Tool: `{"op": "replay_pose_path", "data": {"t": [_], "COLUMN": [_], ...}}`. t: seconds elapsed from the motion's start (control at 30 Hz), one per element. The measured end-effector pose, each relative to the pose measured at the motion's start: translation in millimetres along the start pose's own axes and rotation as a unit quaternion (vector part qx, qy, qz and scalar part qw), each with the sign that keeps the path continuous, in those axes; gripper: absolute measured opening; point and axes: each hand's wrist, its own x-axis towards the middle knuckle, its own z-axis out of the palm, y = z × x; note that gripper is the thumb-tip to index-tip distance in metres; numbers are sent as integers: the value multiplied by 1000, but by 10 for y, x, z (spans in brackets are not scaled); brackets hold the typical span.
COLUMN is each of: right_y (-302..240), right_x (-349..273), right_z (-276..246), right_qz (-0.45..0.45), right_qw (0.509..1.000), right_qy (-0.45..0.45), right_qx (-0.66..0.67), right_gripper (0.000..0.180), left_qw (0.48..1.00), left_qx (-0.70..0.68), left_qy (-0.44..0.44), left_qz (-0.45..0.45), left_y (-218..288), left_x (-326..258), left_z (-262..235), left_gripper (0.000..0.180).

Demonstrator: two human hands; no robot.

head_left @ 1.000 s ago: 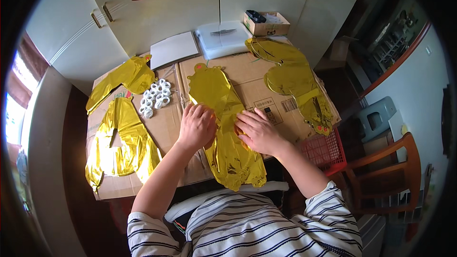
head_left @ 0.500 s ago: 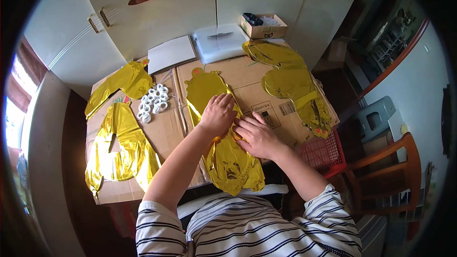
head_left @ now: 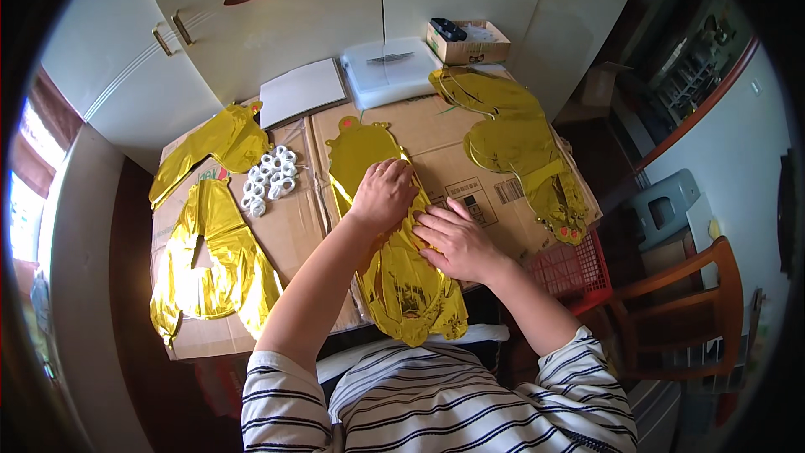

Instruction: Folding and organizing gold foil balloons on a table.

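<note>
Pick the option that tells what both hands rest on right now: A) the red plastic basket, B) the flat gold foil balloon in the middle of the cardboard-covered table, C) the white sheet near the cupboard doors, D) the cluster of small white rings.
B: the left hand and the right hand both press flat on the long gold foil balloon lying in the middle of the cardboard, apart from the white rings to their left.

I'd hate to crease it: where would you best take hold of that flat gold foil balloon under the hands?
Probably the near end of the gold foil balloon, which hangs over the cardboard's front edge. Coming from the person's side lets fingers slip under it; the rest lies flat, pressed by the left hand and right hand.
</note>
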Motion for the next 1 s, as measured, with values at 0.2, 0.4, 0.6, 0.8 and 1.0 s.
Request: {"op": "replay_pose_path", "data": {"t": [0.2, 0.4, 0.6, 0.8, 1.0], "right_y": [-31, -28, 31, 165, 166], "right_x": [16, 9, -49, -115, -88], "right_z": [-44, -40, -18, -101, -114], "right_qz": [0, 3, 19, 56, 73], "right_qw": [1000, 1000, 998, 997, 997], "right_qy": [-1, -6, 48, 51, 18], "right_qx": [2, 5, 36, 17, 11], "right_gripper": [41, 40, 34, 34, 38], "left_qw": [1000, 1000, 1000, 1000, 1000], "left_qx": [-11, 9, 7, 7, 10], "left_qy": [16, 20, 12, 3, 5], "left_qz": [10, 17, 16, 15, 13], "left_y": [15, 8, 23, 5, 14], "left_x": [14, 13, 19, 13, 13], "left_z": [1, -11, -18, -9, 5], "left_gripper": [39, 37, 38, 42, 41]}}
